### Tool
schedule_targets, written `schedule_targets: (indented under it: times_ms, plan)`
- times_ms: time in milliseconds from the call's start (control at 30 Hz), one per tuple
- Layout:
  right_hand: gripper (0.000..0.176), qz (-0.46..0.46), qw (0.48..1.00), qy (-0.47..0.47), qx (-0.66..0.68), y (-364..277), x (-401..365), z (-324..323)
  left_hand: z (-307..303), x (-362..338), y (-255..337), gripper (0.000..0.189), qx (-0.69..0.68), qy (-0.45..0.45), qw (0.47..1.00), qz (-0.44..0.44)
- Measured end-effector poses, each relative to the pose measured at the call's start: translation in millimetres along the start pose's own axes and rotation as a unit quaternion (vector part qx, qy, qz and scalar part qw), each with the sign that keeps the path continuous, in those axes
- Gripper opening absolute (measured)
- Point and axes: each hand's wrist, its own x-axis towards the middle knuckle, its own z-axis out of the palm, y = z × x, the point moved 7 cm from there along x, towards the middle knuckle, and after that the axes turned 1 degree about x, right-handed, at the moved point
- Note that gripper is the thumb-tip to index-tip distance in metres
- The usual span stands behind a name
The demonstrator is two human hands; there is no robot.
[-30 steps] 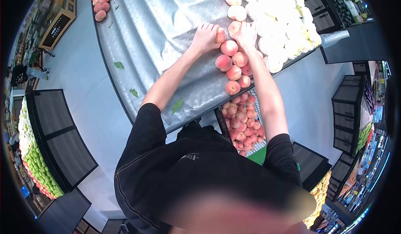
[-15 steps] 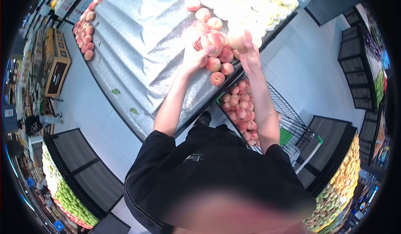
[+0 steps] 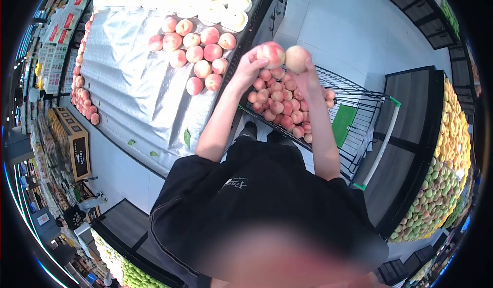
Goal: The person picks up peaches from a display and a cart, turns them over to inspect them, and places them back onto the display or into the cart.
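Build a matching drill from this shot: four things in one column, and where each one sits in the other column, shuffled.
Things
1. redder peach
2. paler peach
3. leaf
4. peach heap

Places
A. in the wire cart
B. in the grip of the right hand
C. on the silver table liner
D. in the grip of the left hand

Pairs: 1-D, 2-B, 3-C, 4-A

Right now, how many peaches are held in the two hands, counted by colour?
red-pink peach, in the left hand: 1
pale yellow-pink peach, in the right hand: 1
Total: 2
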Motion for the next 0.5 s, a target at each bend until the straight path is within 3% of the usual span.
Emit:
schedule_targets:
  times_ms: [33, 67, 100, 133, 167, 233, 333, 400, 433, 500]
  plan:
    - [0.061, 0.015, 0.998, 0.05, -0.019, 7.8, -3.2, -31.6, -4.4, -0.7, -35.6, 0.046, 0.08, 0.05, 0.993, -0.076]
    - [0.056, 0.056, 0.993, 0.096, -0.049, 41.9, 3.6, -112.8, -8.2, -4.5, -71.0, 0.039, 0.15, 0.089, 0.972, -0.158]
    - [0.052, 0.099, 0.982, 0.14, -0.075, 75.6, 8.7, -193.3, -28.9, -4.2, -127.3, 0.039, 0.229, 0.118, 0.953, -0.159]
    - [0.049, 0.118, 0.955, 0.222, -0.158, 76.2, -23.6, -200.4, -37.0, -22.6, -163.2, 0.041, 0.304, 0.17, 0.888, -0.302]
    - [0.049, 0.148, 0.913, 0.301, -0.231, 74.9, -59.0, -202.9, -36.8, -31.1, -208.6, 0.045, 0.343, 0.184, 0.86, -0.329]
    - [0.05, 0.194, 0.886, 0.353, -0.229, 100.0, -90.7, -265.3, -48.6, -48.1, -277.8, 0.039, 0.28, 0.143, 0.872, -0.375]
    - [0.054, 0.18, 0.882, 0.412, -0.14, 148.6, -126.0, -362.2, -60.2, -84.3, -372.9, 0.031, 0.175, 0.06, 0.876, -0.445]
    - [0.057, 0.142, 0.88, 0.448, -0.068, 190.1, -141.5, -447.6, -65.1, -94.6, -400.6, 0.028, 0.21, 0.084, 0.866, -0.446]
    - [0.066, 0.181, 0.881, 0.421, -0.116, 195.5, -150.3, -472.2, -67.6, -97.0, -407.8, 0.026, 0.252, 0.112, 0.855, -0.438]
    - [0.057, 0.184, 0.881, 0.415, -0.134, 192.5, -159.3, -482.0, -68.2, -94.6, -411.5, 0.023, 0.346, 0.164, 0.832, -0.401]
